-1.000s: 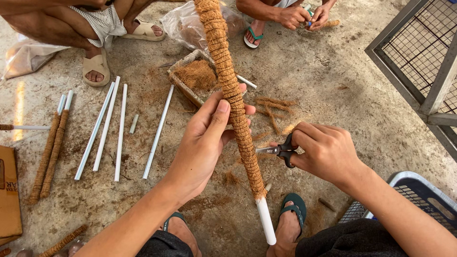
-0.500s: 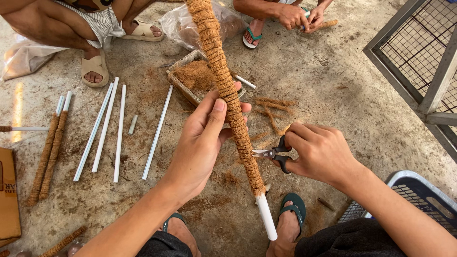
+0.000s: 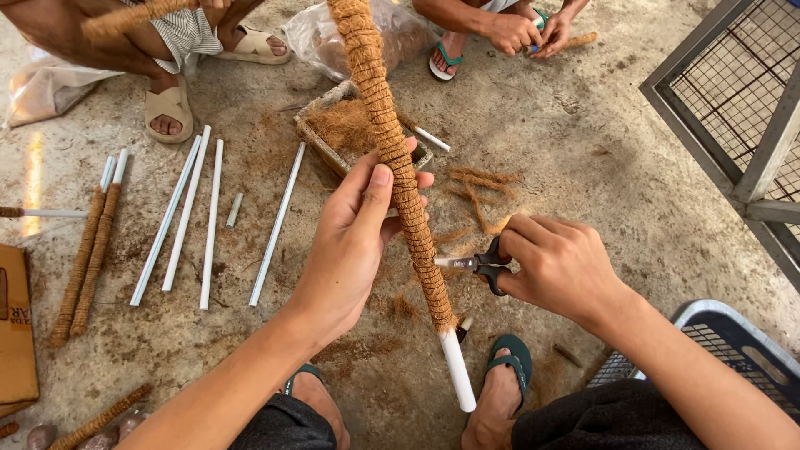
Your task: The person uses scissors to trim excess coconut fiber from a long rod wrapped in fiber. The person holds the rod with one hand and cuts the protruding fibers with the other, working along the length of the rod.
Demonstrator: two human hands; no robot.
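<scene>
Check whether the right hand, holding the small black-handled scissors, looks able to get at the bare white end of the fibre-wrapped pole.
Probably yes: the right hand sits close beside the fibre-wrapped pole, and nothing lies between the scissors and the bare white end.

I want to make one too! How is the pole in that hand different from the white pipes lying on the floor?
The pole is wrapped in brown fuzzy fibre rope, with only its white tip bare; the white pipes have no wrapping at all. The pole is held up at a slant by the left hand, while the pipes lie flat on the concrete floor. The wrapped pole looks thicker than the pipes. Both show the same kind of white tube.
</scene>
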